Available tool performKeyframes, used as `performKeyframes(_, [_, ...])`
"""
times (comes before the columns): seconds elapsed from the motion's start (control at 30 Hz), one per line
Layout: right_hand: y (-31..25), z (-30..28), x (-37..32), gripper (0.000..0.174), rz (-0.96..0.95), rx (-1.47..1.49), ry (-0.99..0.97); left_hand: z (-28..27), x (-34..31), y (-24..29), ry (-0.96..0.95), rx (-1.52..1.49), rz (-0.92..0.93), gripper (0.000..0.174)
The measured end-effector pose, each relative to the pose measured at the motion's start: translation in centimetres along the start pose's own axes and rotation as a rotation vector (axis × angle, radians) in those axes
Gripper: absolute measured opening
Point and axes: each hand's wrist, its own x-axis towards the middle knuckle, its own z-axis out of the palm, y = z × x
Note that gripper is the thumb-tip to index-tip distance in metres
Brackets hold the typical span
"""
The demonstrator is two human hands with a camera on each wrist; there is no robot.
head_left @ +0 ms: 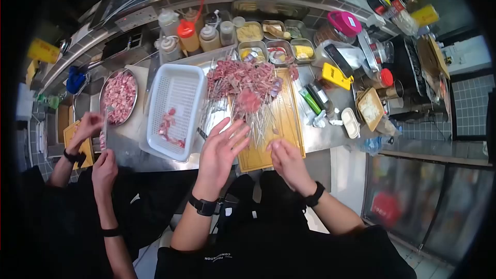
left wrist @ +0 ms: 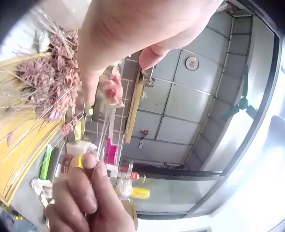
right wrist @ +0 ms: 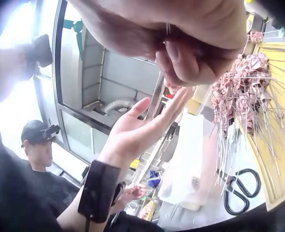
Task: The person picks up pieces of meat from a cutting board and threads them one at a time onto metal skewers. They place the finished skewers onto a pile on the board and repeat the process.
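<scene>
My left hand [head_left: 219,150] is raised at the counter's front edge, palm up and fingers spread, holding nothing. To its right, my right hand [head_left: 290,164] has its fingers curled round a thin skewer. In the left wrist view that skewer [left wrist: 102,140] rises from my right hand [left wrist: 91,198], with a piece of meat [left wrist: 113,91] near its far end, beside my left hand's fingers [left wrist: 90,87]. The right wrist view has my left hand [right wrist: 137,135] flat-fingered below my right hand [right wrist: 181,38]. Beyond both hands, skewered meat [head_left: 243,80] lies heaped on a yellow board [head_left: 287,124].
Left of the heap stands a white basket [head_left: 175,82] with some meat pieces. Another person's hands [head_left: 103,168] work beside a bowl of meat [head_left: 120,95]. Bottles [head_left: 188,36] and small trays stand behind; black-handled scissors [right wrist: 227,198] lie beside the board.
</scene>
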Motion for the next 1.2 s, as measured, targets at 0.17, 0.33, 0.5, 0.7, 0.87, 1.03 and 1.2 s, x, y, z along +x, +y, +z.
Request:
performKeyframes(0.17, [-0.9, 1.2, 8.5, 0.024, -0.153, -0.174, 0.170, -5.4, -3.8, 3.1, 0.203, 0.350, 0.146, 0.035])
performKeyframes(0.33, [-0.4, -0.7, 9.6, 0.025, -0.611, -0.877, 0.380, -12.5, -4.2, 7.2, 0.550, 0.719, 0.365, 0.020])
performKeyframes(0.5, [1.3, -5.7, 2.1, 0.021, -0.456, -0.759, 0.467, -17.9, -0.8, 10.2, 0.598, 1.825, 0.768, 0.024])
performKeyframes(0.7, [3.5, -10.5, -7.8, 0.020, -0.293, -0.960, 0.620, -20.3, 5.0, 10.2, 0.590, 2.184, 0.343, 0.018])
performKeyframes(0.87, [7.9, -15.9, -13.6, 0.021, -0.156, -0.972, 0.786, -20.0, 6.0, 10.6, 0.606, 2.209, 0.256, 0.013])
performKeyframes(1.03, [12.1, -19.2, -19.0, 0.022, 0.035, -1.053, 0.894, -21.3, 5.9, 9.8, 0.587, 2.247, 0.359, 0.013])
performKeyframes(1.2, [14.5, -21.8, -22.3, 0.021, 0.182, -1.140, 0.859, -21.3, 6.3, 10.3, 0.598, 2.271, 0.342, 0.013])
